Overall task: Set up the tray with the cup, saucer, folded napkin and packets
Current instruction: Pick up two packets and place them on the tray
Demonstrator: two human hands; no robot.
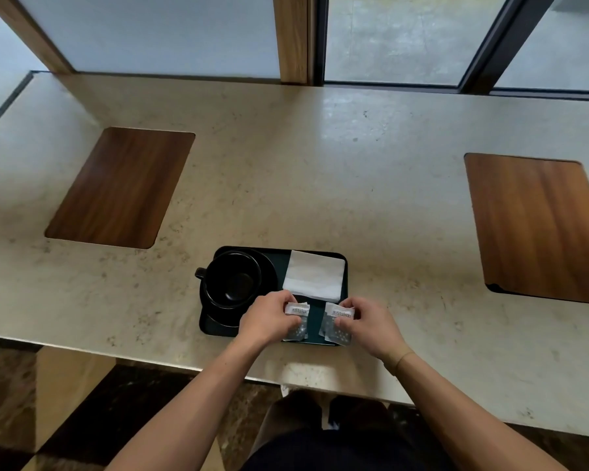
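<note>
Tray (340, 258), dark and rectangular, sits on a pale stone worktop (320, 164) under both hands. The left hand (269, 317) pinches one small packet (298, 309); the right hand (368, 322) pinches another packet (335, 326) just beside it, both over the tray's near edge. Beyond the hands lies a folded white napkin (315, 275). Left of them, a black cup (233, 278) rests on a black saucer (269, 270).

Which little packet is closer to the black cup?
The packet in the left hand, the left packet. It lies nearest the cup, while the right packet, held by the right hand, sits farther away.
</note>
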